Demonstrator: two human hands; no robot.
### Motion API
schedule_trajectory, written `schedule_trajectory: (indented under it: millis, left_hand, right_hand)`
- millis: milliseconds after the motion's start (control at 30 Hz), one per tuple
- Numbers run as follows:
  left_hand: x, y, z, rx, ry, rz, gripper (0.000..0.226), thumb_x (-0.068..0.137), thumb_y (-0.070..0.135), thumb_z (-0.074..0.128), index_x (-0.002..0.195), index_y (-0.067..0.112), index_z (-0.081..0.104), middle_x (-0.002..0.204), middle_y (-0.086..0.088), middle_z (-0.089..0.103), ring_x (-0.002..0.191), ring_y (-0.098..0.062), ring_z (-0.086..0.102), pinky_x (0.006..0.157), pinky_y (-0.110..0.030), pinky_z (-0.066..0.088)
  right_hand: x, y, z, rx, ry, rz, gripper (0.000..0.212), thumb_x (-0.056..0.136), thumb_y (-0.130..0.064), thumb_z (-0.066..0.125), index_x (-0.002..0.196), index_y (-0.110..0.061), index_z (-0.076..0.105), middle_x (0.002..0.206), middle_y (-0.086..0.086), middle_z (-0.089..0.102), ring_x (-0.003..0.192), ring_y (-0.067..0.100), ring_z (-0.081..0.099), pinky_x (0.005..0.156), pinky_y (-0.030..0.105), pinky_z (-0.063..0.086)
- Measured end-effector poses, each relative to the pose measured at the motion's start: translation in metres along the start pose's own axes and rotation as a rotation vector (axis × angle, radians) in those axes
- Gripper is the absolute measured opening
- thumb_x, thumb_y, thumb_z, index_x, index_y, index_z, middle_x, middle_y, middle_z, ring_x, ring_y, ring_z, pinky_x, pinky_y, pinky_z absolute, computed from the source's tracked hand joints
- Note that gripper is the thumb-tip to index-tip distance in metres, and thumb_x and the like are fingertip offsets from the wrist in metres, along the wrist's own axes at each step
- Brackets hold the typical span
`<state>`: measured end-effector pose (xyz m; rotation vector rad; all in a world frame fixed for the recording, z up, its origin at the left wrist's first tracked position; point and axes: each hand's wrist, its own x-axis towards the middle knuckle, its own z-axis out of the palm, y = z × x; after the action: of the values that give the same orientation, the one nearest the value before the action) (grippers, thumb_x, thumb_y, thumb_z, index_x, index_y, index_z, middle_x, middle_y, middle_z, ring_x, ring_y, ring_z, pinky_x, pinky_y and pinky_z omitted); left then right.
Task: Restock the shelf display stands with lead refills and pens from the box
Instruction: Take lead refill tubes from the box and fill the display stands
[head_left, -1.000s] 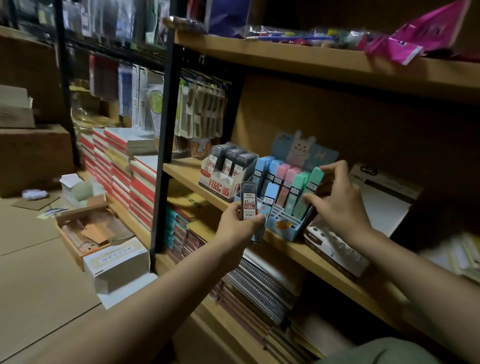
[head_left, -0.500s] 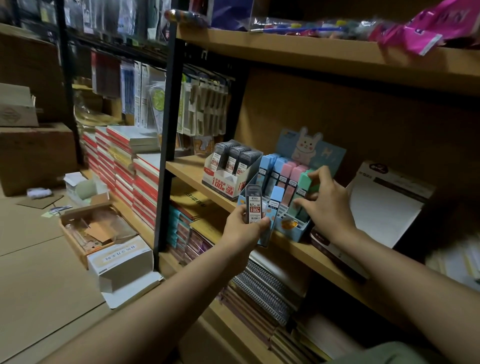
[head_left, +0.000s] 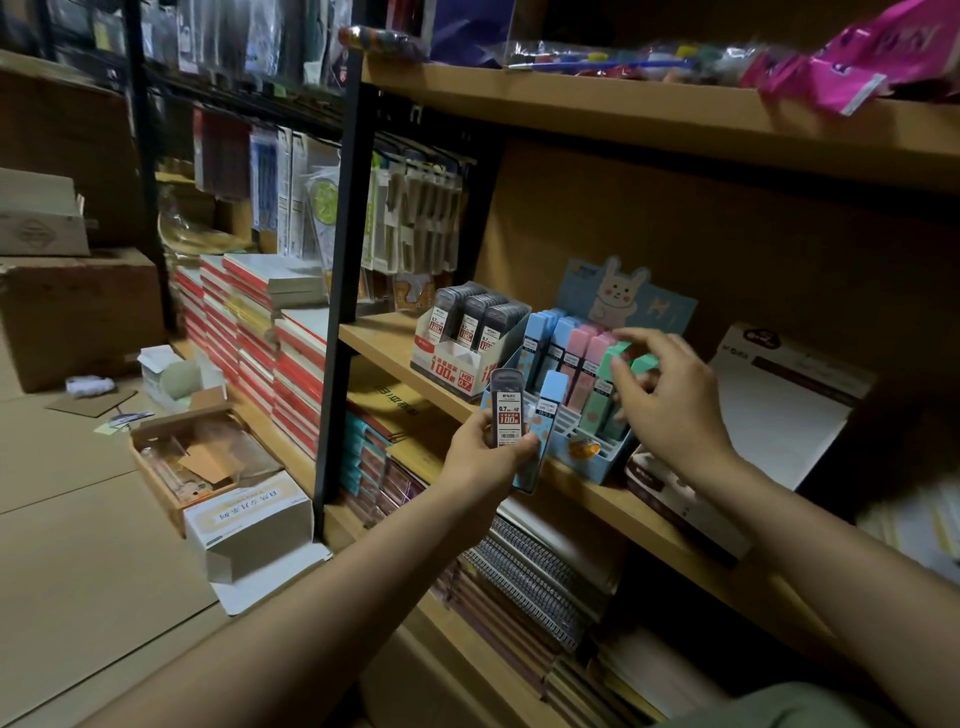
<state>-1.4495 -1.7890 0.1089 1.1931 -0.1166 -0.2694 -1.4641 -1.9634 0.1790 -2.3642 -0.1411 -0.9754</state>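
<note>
- While I watch through the head camera, the left hand (head_left: 480, 457) pinches two lead refill packs together, just off the front edge of the middle shelf (head_left: 384, 345): a grey pack (head_left: 506, 410) in front and a blue pack (head_left: 540, 434) behind it.
- Both held packs stand nearly upright, long axis top to bottom, labels toward me.
- Right hand (head_left: 670, 400) is over the blue stand (head_left: 587, 452), fingers curled round the top of a green pack (head_left: 621, 358) in the right-hand column. I cannot tell whether that pack is fully seated or partly lifted.
- Blue stand sits at the shelf's front edge. Blue, pink and green packs stand in it, leaning back toward the rabbit card (head_left: 618, 293).
- White stand (head_left: 457, 358) of grey packs sits just left of the blue stand, touching or nearly touching it; I cannot tell which.
- Key relation: the grey pack belongs in the white stand, which lies up and slightly left of the left hand, close by. The blue pack's column is up and right, also close.
- My judgement: the left hand is nearer to both stands' open fronts; the right hand is busy on the green column.
- Next move likely needs each pack kept upright and slid down into its own slot.
- Risk, as I read it: two packs in one pinch may slip when one is released.
- Open box (head_left: 179, 457) lies on the floor, well apart to the left.
</note>
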Motion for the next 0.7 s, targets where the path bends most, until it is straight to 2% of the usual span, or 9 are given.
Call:
schedule_trajectory:
  millis: [67,133,167,300,400,500,533,600,700]
  left_hand:
    - [0.000,0.000,-0.001,-0.008,-0.020,0.006,0.037,0.091,0.000,0.059,0.127,0.008,0.051,0.118,-0.014,0.064,0.108,-0.030,0.063,0.091,-0.047,0.054]
    - [-0.001,0.001,-0.002,-0.022,-0.046,0.008,0.038,0.091,0.000,0.059,0.127,0.009,0.051,0.116,-0.015,0.065,0.106,-0.030,0.064,0.080,-0.041,0.057]
    - [-0.001,0.002,-0.002,-0.029,-0.061,0.009,0.038,0.091,0.000,0.059,0.128,0.009,0.051,0.117,-0.016,0.064,0.106,-0.031,0.064,0.076,-0.040,0.058]
    - [-0.002,0.007,-0.009,-0.004,-0.132,0.037,0.039,0.090,0.003,0.061,0.127,0.013,0.053,0.117,-0.015,0.065,0.104,-0.027,0.066,0.071,-0.034,0.058]
    - [0.001,0.007,-0.012,0.028,-0.126,0.040,0.032,0.092,0.007,0.059,0.123,0.014,0.054,0.112,-0.011,0.067,0.097,-0.023,0.069,0.069,-0.031,0.058]
    - [0.006,0.010,-0.019,0.005,-0.083,-0.021,0.019,0.099,0.017,0.049,0.118,0.015,0.053,0.104,-0.010,0.064,0.089,-0.022,0.064,0.085,-0.043,0.055]
    - [0.008,0.012,-0.024,0.011,-0.059,-0.036,0.017,0.101,0.018,0.046,0.117,0.014,0.052,0.099,-0.010,0.062,0.086,-0.021,0.061,0.087,-0.043,0.054]
    - [0.011,0.017,-0.034,0.014,-0.023,-0.047,0.013,0.101,0.012,0.044,0.110,0.016,0.052,0.093,-0.010,0.059,0.080,-0.019,0.059,0.080,-0.037,0.054]
    - [0.015,0.025,-0.046,0.003,0.004,-0.037,0.018,0.100,0.007,0.043,0.110,0.018,0.052,0.096,-0.011,0.059,0.081,-0.019,0.058,0.078,-0.035,0.053]
  right_hand:
    - [-0.002,-0.012,0.003,0.179,-0.178,0.100,0.032,0.093,-0.024,0.063,0.124,-0.023,0.055,0.097,0.003,0.066,0.071,0.008,0.069,0.061,0.021,0.057]
    - [-0.003,-0.019,0.009,0.151,-0.307,0.129,0.046,0.086,-0.028,0.072,0.127,-0.027,0.049,0.094,-0.002,0.065,0.073,0.011,0.070,0.067,0.029,0.059]
    - [-0.004,-0.022,0.012,0.119,-0.321,0.129,0.051,0.082,-0.027,0.077,0.125,-0.027,0.049,0.092,-0.003,0.065,0.072,0.011,0.071,0.067,0.031,0.060]
    - [-0.002,-0.028,0.017,0.075,-0.315,0.152,0.051,0.075,-0.022,0.084,0.117,-0.026,0.055,0.088,-0.004,0.068,0.065,0.008,0.071,0.066,0.030,0.061]
    - [0.005,-0.032,0.015,0.042,-0.336,0.149,0.045,0.072,-0.022,0.085,0.110,-0.026,0.060,0.093,0.002,0.068,0.073,0.017,0.072,0.073,0.037,0.061]
    - [0.029,-0.036,0.008,0.008,-0.264,0.093,0.041,0.075,-0.020,0.082,0.110,-0.023,0.062,0.091,-0.008,0.063,0.066,0.002,0.067,0.062,0.017,0.056]
    - [0.040,-0.037,0.005,-0.002,-0.215,0.074,0.039,0.077,-0.019,0.081,0.111,-0.021,0.062,0.090,-0.008,0.063,0.066,0.002,0.066,0.061,0.015,0.055]
    - [0.059,-0.037,0.002,-0.086,-0.125,0.009,0.032,0.081,-0.020,0.078,0.109,-0.021,0.063,0.092,-0.005,0.066,0.074,0.006,0.065,0.068,0.020,0.055]
    - [0.076,-0.034,0.012,-0.257,-0.127,-0.100,0.025,0.084,-0.024,0.075,0.106,-0.021,0.063,0.096,0.003,0.067,0.088,0.019,0.065,0.079,0.037,0.056]
